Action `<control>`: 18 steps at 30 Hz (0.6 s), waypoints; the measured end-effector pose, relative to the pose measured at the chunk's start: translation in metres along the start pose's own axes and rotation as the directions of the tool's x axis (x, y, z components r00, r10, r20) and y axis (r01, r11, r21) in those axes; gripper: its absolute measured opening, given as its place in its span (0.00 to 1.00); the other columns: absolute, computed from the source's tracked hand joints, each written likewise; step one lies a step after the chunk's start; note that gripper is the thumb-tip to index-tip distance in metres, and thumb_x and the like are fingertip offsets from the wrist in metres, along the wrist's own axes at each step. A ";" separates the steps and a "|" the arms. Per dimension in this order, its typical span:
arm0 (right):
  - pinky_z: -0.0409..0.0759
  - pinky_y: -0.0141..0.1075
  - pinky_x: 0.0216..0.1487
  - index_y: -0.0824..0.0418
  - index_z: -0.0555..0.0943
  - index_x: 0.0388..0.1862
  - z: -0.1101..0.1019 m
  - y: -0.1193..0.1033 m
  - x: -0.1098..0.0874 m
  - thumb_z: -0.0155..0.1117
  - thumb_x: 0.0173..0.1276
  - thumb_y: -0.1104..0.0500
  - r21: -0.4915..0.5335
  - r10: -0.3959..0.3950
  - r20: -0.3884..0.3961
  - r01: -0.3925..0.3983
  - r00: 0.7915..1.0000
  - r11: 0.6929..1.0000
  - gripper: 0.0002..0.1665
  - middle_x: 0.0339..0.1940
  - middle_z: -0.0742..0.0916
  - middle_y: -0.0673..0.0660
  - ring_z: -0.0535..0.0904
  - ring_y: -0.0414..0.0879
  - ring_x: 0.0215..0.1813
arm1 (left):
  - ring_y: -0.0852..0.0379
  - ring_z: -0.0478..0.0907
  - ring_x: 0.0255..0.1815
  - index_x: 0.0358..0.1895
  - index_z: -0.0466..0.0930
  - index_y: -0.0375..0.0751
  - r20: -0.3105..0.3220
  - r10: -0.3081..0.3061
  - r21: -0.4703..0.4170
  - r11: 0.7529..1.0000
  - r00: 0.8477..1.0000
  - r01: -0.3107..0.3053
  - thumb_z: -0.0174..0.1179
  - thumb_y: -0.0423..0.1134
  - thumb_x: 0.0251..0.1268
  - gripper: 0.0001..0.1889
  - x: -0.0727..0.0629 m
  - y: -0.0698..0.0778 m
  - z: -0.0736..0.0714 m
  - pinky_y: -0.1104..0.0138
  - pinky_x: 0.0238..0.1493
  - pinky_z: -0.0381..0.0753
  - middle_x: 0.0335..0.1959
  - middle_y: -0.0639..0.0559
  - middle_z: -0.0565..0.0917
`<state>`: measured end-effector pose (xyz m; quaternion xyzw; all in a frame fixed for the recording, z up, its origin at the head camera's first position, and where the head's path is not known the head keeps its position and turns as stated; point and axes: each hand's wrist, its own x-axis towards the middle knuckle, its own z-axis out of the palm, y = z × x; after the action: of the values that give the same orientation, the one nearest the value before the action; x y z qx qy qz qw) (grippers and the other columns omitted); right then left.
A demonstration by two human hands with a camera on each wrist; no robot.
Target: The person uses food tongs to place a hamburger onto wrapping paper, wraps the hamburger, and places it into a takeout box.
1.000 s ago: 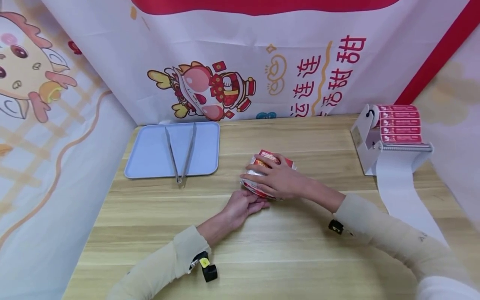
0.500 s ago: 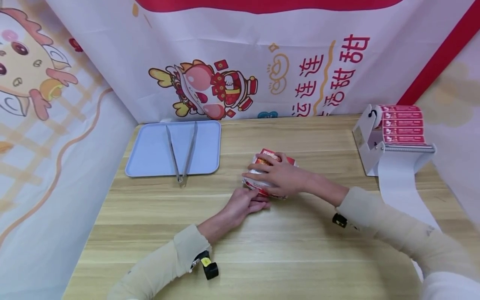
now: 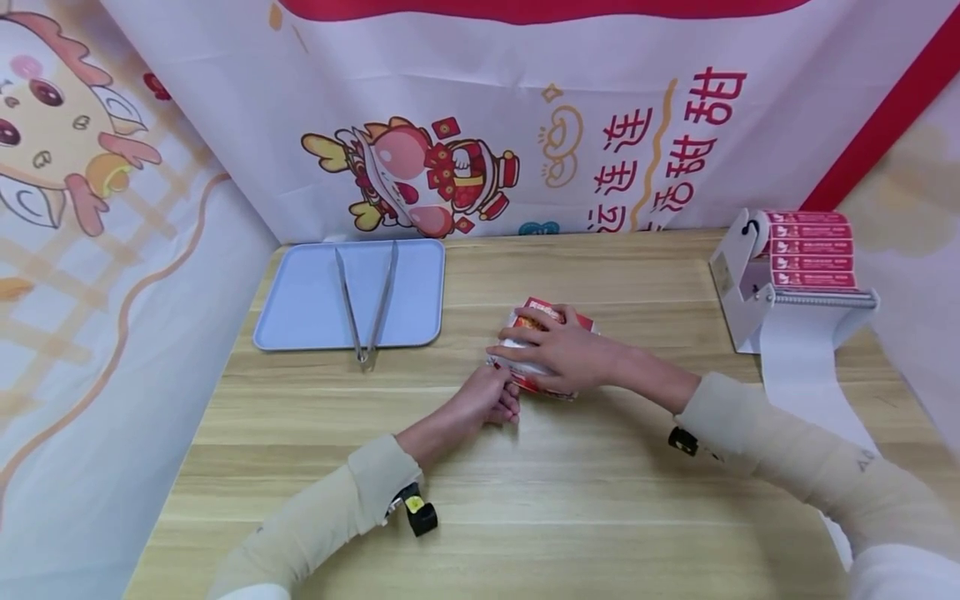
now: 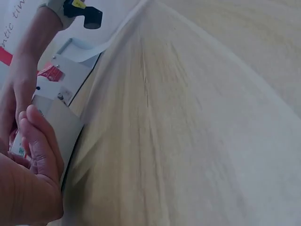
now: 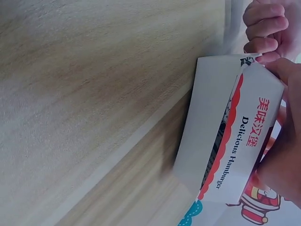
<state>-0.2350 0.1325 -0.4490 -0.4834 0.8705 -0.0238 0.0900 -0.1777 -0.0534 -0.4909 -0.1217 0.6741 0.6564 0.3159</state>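
Note:
A red and white paper hamburger box sits on the wooden table, tilted slightly to the view. Over its top my right hand spreads and grips the lid. The left hand pinches the box's near left corner between thumb and forefinger, its other fingers curled. In the right wrist view the lid reads "Delicious Hamburger", and a narrow dark gap shows between lid and white base. Whatever lies inside is hidden. The left wrist view shows the left hand beside the box's white side.
Behind and to the left lies a blue tray, with metal tongs resting across its front rim. A label dispenser with a red label roll stands at the right, its white backing strip trailing forward. A printed cloth hangs behind the table.
My left fingers have curled in from a straighter pose, and the hand has moved up to the box's corner. The right hand stays on the box.

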 end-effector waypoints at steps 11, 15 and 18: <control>0.54 0.68 0.70 0.30 0.49 0.80 0.003 -0.003 -0.002 0.50 0.74 0.38 -0.081 -0.006 -0.025 0.004 1.000 0.997 0.39 0.81 0.62 0.49 0.44 0.58 0.83 | 0.61 0.77 0.15 0.31 0.71 0.37 0.009 0.023 -0.126 0.992 1.000 -0.022 0.39 0.32 0.71 0.11 -0.004 0.003 0.002 0.72 0.21 0.80 0.16 0.51 0.77; 0.54 0.69 0.71 0.31 0.46 0.81 0.007 -0.005 -0.003 0.46 0.75 0.37 -0.107 -0.006 -0.037 0.002 0.999 0.994 0.39 0.82 0.60 0.49 0.43 0.59 0.83 | 0.57 0.82 0.20 0.40 0.73 0.32 0.114 0.009 -0.152 0.988 0.993 0.008 0.39 0.36 0.78 0.14 -0.005 0.000 -0.006 0.69 0.26 0.84 0.20 0.48 0.82; 0.53 0.69 0.72 0.31 0.43 0.81 0.010 -0.005 -0.005 0.43 0.76 0.36 -0.124 -0.004 -0.034 0.000 0.999 0.992 0.39 0.83 0.58 0.49 0.43 0.60 0.83 | 0.54 0.86 0.26 0.52 0.73 0.28 0.190 -0.003 -0.149 0.988 0.982 0.032 0.39 0.39 0.81 0.17 -0.007 -0.004 -0.008 0.67 0.33 0.87 0.27 0.45 0.86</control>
<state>-0.2263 0.1343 -0.4575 -0.4884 0.8712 0.0221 0.0449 -0.1722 -0.0631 -0.4901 -0.0883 0.5881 0.7114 0.3744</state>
